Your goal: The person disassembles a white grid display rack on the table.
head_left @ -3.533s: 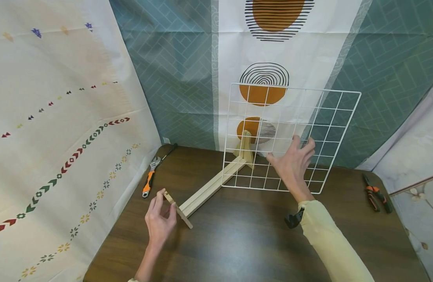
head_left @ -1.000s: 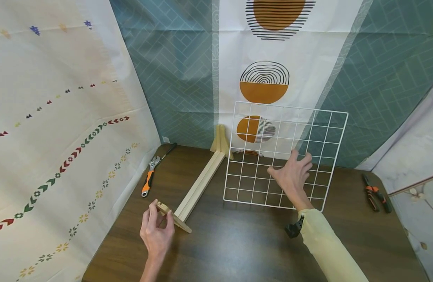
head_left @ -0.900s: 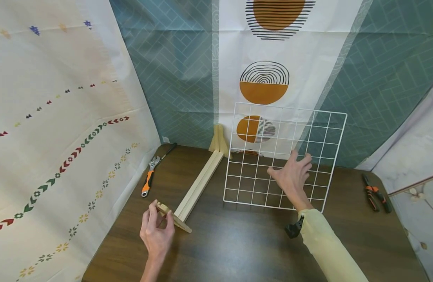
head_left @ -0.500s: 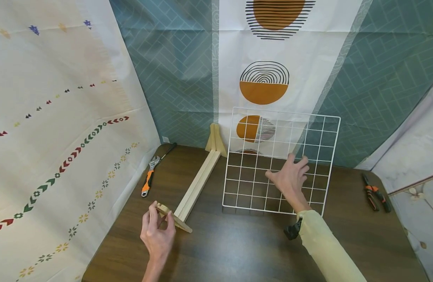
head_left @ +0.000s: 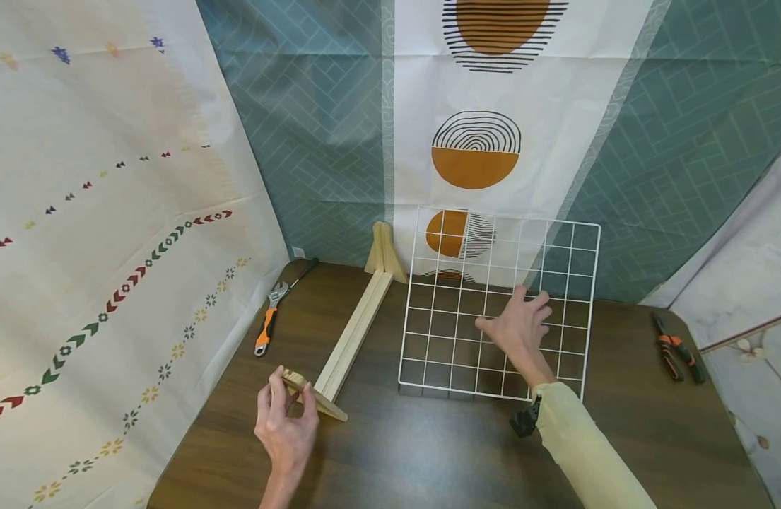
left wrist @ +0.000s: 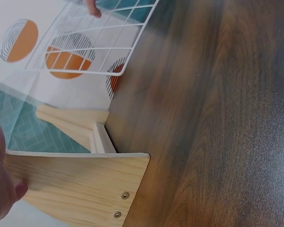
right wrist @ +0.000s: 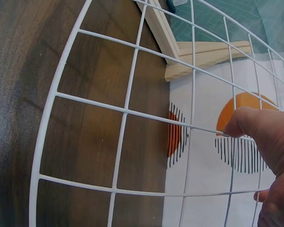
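Note:
My left hand (head_left: 286, 428) pinches the top of the near end piece of a pale wooden stand (head_left: 355, 336). Two screw heads (left wrist: 125, 195) show in that end piece in the left wrist view. A rail joins it to the flared far end piece (head_left: 384, 251), upright by the wall cloth. To the right, my right hand (head_left: 522, 332) grips a white wire grid panel (right wrist: 125, 111) by its inner wires, thumb and fingers spread. The panel stands tilted, its lower edge (head_left: 464, 392) close over the table, just right of the stand.
An adjustable wrench (head_left: 272, 318) with an orange and black handle lies at the table's left edge, beside a dark slim tool (head_left: 304, 272). Orange-and-black pliers (head_left: 676, 350) lie at the far right. Patterned cloths (head_left: 320, 127) hang behind and beside the table.
My right hand has lowered the grid panel toward me and the table. The stand's far end has swung left, out from behind the panel, while my left hand kept its hold and came slightly nearer.

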A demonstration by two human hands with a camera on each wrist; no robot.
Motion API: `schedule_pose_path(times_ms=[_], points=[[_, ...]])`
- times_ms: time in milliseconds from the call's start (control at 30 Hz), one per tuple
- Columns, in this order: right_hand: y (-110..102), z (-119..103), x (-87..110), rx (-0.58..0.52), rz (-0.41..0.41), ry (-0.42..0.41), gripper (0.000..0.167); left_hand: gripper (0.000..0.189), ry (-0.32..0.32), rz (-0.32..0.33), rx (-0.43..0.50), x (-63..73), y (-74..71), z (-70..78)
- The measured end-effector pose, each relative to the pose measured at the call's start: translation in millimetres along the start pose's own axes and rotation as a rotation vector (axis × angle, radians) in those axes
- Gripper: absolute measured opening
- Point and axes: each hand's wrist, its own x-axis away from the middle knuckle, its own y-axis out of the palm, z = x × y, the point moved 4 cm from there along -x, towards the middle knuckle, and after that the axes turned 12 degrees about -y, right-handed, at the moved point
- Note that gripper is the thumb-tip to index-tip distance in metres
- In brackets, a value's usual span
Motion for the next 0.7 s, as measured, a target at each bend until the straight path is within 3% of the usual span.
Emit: schedule_pose_path(times_ms=[700], points=[[15,5,7.7,0.049,-0.097,0.054,0.1,0.055,0.026,0.019,-0.063,4.3,-0.1,0.4]])
